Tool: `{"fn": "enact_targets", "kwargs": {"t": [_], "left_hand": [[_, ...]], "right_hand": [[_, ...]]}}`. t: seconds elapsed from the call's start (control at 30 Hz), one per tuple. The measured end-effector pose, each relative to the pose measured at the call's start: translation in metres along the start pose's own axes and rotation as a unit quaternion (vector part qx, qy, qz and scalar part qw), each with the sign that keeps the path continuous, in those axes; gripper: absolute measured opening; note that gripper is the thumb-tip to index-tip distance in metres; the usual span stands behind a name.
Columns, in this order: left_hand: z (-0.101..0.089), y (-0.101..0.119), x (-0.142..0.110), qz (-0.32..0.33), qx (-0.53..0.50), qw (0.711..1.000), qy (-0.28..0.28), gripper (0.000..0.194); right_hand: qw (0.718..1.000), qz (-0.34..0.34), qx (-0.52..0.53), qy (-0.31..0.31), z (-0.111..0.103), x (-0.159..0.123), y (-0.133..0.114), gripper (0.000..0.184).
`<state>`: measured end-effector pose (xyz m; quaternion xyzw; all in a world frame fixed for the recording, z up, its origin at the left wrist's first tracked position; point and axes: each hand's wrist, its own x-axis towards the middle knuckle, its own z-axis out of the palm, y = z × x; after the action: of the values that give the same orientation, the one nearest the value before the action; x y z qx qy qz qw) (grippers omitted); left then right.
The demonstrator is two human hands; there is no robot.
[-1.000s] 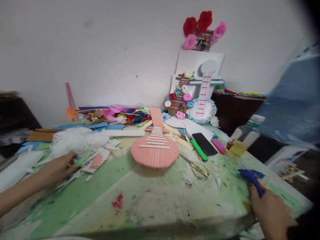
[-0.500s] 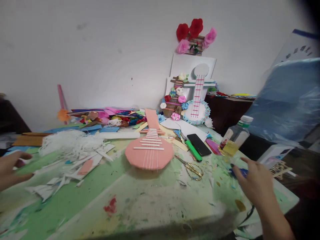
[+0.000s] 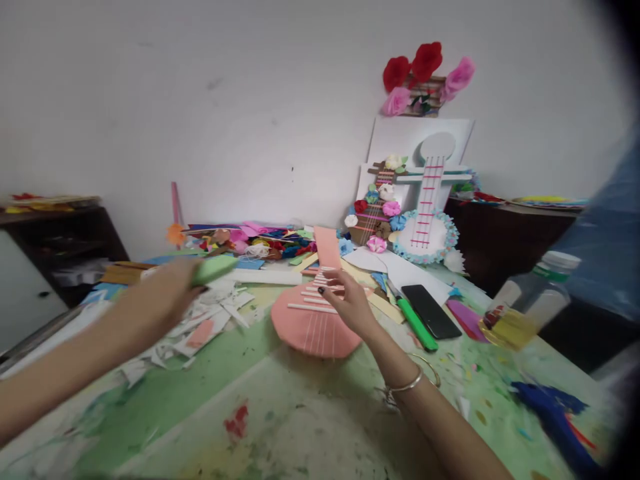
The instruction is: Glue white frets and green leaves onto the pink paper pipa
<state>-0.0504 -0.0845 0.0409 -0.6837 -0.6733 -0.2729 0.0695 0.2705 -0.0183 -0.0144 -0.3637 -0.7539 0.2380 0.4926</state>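
Note:
A pink paper model of a stringed instrument (image 3: 300, 327) lies mid-table, with white strips across its front and white strings down its body. My right hand (image 3: 353, 303) reaches over its upper right side, fingers apart and curved; whether they touch the strips I cannot tell. On the left, my left hand (image 3: 167, 293) is closed on a flat light-green piece (image 3: 215, 268), perhaps paper, above the white scraps (image 3: 220, 320). My right forearm partly covers the gold-handled scissors (image 3: 431, 368). At the lower right lies a blue glue gun (image 3: 555, 417).
Right of the model lie a green-handled cutter (image 3: 416, 325) and a black phone (image 3: 431, 311). A bottle with yellow liquid (image 3: 530, 303) stands near the right edge. Behind, decorated instrument models (image 3: 423, 233) lean on the wall beside a heap of coloured paper (image 3: 265, 240).
My right hand has let go of the glue gun and moved left over the pink model. My left hand has come up holding the green piece. The view has shifted left.

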Motion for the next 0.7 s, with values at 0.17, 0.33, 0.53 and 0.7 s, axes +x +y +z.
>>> {"fn": "enact_targets", "kwargs": {"t": [0.17, 0.33, 0.53, 0.7], "left_hand": [[0.082, 0.083, 0.014, 0.237, 0.088, 0.966, -0.062, 0.018], [0.129, 0.147, 0.026, 0.395, 0.126, 0.91, -0.031, 0.021], [0.149, 0.163, 0.045, 0.436, 0.102, 0.894, -0.017, 0.025], [0.158, 0.157, 0.045, 0.452, 0.091, 0.884, -0.08, 0.027]], "right_hand": [[0.966, 0.06, 0.251, -0.008, 0.022, -0.009, 0.006, 0.051], [0.973, 0.07, 0.196, 0.099, 0.002, -0.016, 0.027, 0.017], [0.977, 0.071, 0.117, 0.165, -0.011, -0.012, 0.044, 0.016], [0.979, 0.076, 0.089, 0.168, -0.004, -0.017, 0.05, 0.015]]}}
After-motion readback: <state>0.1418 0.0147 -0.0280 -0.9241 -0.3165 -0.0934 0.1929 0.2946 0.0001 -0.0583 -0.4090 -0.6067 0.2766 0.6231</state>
